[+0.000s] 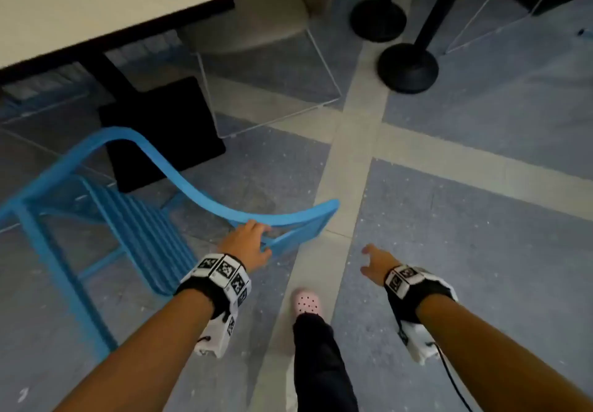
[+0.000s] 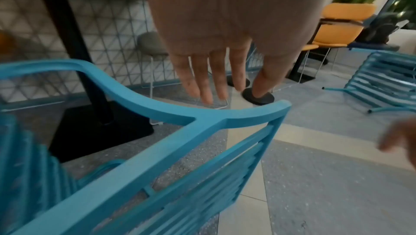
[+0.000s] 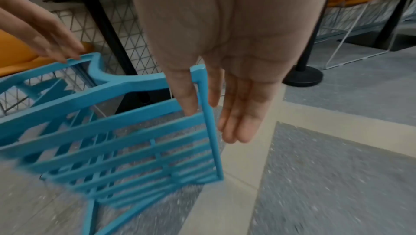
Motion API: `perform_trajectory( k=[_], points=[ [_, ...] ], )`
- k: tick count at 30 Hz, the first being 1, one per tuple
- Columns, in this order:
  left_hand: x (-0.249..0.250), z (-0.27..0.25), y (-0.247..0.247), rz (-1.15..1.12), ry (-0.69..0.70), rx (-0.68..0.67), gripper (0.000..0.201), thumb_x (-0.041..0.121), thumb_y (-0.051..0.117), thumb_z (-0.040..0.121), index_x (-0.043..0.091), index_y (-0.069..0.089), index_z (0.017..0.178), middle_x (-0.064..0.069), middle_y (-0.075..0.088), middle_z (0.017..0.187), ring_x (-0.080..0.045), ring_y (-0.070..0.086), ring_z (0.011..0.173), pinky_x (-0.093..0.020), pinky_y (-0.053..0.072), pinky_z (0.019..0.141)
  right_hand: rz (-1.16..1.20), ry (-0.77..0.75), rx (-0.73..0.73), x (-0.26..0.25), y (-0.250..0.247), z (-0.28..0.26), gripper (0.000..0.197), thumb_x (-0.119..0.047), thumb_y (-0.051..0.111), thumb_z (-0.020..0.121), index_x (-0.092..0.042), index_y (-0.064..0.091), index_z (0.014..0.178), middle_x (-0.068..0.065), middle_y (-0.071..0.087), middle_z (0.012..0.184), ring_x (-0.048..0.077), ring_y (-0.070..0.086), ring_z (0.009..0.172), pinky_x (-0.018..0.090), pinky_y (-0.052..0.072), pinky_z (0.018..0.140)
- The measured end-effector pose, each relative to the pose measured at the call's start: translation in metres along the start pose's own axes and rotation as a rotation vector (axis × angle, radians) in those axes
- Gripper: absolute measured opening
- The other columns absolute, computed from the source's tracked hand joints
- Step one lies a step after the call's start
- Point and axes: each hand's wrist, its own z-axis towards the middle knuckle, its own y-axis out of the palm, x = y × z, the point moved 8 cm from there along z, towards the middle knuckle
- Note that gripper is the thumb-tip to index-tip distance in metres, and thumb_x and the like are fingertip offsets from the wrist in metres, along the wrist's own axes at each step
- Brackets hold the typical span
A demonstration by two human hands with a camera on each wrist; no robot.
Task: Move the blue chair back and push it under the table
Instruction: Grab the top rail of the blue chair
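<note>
The blue chair (image 1: 144,228) (image 2: 157,149) (image 3: 126,132), made of slats with a curved top rail, stands at the lower left on the floor. It is in front of the white-topped table (image 1: 96,10) and clear of the table's black pedestal base (image 1: 167,129). My left hand (image 1: 253,238) (image 2: 216,78) reaches over the chair's top rail with straight fingers. The fingertips touch the rail or hover just above it, and nothing is gripped. My right hand (image 1: 373,260) (image 3: 236,96) hangs in the air with straight fingers. It is right of the chair back's corner and apart from it.
Two black stanchion bases (image 1: 378,19) (image 1: 407,68) stand at the upper right. A grey chair (image 1: 244,26) on white wire legs sits beside the table. My pink shoe (image 1: 308,302) is on the pale floor stripe. A second blue chair (image 2: 382,82) and orange chairs (image 2: 337,25) stand farther off.
</note>
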Motion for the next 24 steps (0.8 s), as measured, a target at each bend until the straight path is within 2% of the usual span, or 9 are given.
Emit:
perform_trajectory(
  k=[3,6,8,12,14,17,19,22,24],
  points=[
    [0.019,0.059,0.001,0.066,0.025,0.062,0.055,0.028,0.061,0.083,0.013,0.042,0.132,-0.012,0.047,0.133,-0.030,0.046,0.125,-0.042,0.038,0.105,0.080,-0.043,0.102,-0.018,-0.038,0.059,0.057,-0.010,0.056,0.089,-0.005,0.027,0.138,0.025,0.047,0.135,0.035,0.049,0.123,0.038,0.040,0.103],
    [0.027,0.106,0.027,0.137,-0.035,-0.126,0.054,0.031,0.059,0.085,0.013,0.041,0.132,-0.013,0.050,0.135,-0.030,0.047,0.125,-0.040,0.037,0.104,0.099,-0.125,0.115,-0.041,-0.057,0.107,0.063,-0.008,0.059,0.086,-0.008,0.025,0.140,0.022,0.044,0.139,0.037,0.048,0.123,0.041,0.039,0.103],
    [0.023,0.122,0.044,0.183,-0.073,-0.243,0.044,0.034,0.057,0.086,0.012,0.048,0.123,-0.014,0.057,0.128,-0.032,0.054,0.117,-0.039,0.044,0.096,0.058,-0.203,0.065,-0.055,-0.053,0.129,0.057,-0.007,0.061,0.085,-0.007,0.035,0.135,0.020,0.047,0.137,0.035,0.050,0.121,0.039,0.041,0.101],
    [0.018,0.138,0.051,0.236,-0.087,-0.219,0.037,0.042,0.056,0.084,0.013,0.060,0.106,-0.013,0.067,0.111,-0.032,0.061,0.103,-0.036,0.049,0.085,0.045,-0.279,0.025,-0.063,-0.034,0.155,0.037,-0.010,0.066,0.083,-0.006,0.056,0.118,0.020,0.059,0.121,0.035,0.055,0.113,0.037,0.042,0.097],
    [0.019,0.136,0.050,0.244,-0.083,-0.204,0.036,0.043,0.056,0.084,0.014,0.062,0.106,-0.013,0.067,0.109,-0.033,0.062,0.102,-0.036,0.049,0.083,0.106,-0.312,0.048,-0.064,-0.032,0.154,0.034,-0.011,0.068,0.082,-0.004,0.058,0.113,0.022,0.061,0.116,0.035,0.057,0.109,0.036,0.042,0.094],
    [0.019,0.123,0.054,0.235,-0.086,-0.225,0.037,0.040,0.056,0.084,0.018,0.060,0.114,-0.012,0.067,0.112,-0.032,0.061,0.104,-0.034,0.048,0.081,0.131,-0.364,0.026,-0.066,-0.027,0.143,0.028,-0.004,0.068,0.080,0.004,0.058,0.105,0.025,0.062,0.109,0.034,0.059,0.098,0.038,0.044,0.089],
    [0.018,0.107,0.055,0.220,-0.081,-0.230,0.041,0.040,0.056,0.084,0.021,0.057,0.120,-0.011,0.067,0.115,-0.032,0.061,0.107,-0.034,0.048,0.085,0.129,-0.421,0.000,-0.068,-0.021,0.127,0.025,-0.001,0.068,0.079,0.004,0.057,0.101,0.022,0.064,0.101,0.028,0.058,0.088,0.039,0.046,0.085],
    [0.013,0.072,0.050,0.210,-0.069,-0.211,0.038,0.037,0.057,0.083,0.021,0.058,0.118,-0.012,0.066,0.117,-0.033,0.059,0.110,-0.037,0.048,0.091,0.111,-0.499,-0.046,-0.071,-0.007,0.099,0.019,0.000,0.064,0.080,-0.005,0.056,0.096,0.006,0.057,0.089,0.018,0.053,0.082,0.028,0.040,0.075],
    [0.005,0.044,0.044,0.199,-0.071,-0.207,0.034,0.037,0.058,0.082,0.022,0.060,0.112,-0.011,0.067,0.116,-0.033,0.059,0.111,-0.037,0.047,0.090,0.080,-0.511,-0.079,-0.076,0.008,0.078,0.018,0.000,0.062,0.081,-0.005,0.055,0.097,0.007,0.058,0.090,0.017,0.052,0.081,0.025,0.037,0.073]
  ],
)
